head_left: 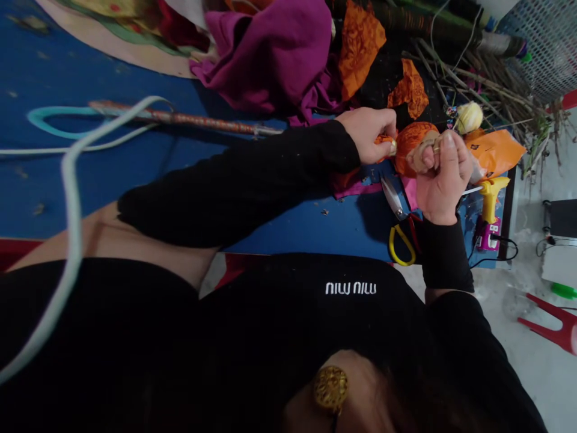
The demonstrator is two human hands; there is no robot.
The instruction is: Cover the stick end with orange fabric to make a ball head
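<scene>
An orange patterned cloth bundle [415,133], rounded in shape, lies between my two hands at the right end of the blue table. My left hand [370,135] is closed, pinching a bit of orange cloth [386,145] at the bundle's left side. Fingers bent, my right hand [446,174] grips a tan piece [420,155] against the bundle; its kind is hard to make out. Scissors [402,240] with yellow and red handles lie just below the hands. Loose orange cloth scraps [408,90] lie beyond the bundle.
Purple cloth [274,54] is heaped at the back. A yellow glue gun [493,195] and a purple power strip [489,234] sit near the right edge. Dry twigs [496,84] stick out at far right. A pale cable [72,198] crosses the left side.
</scene>
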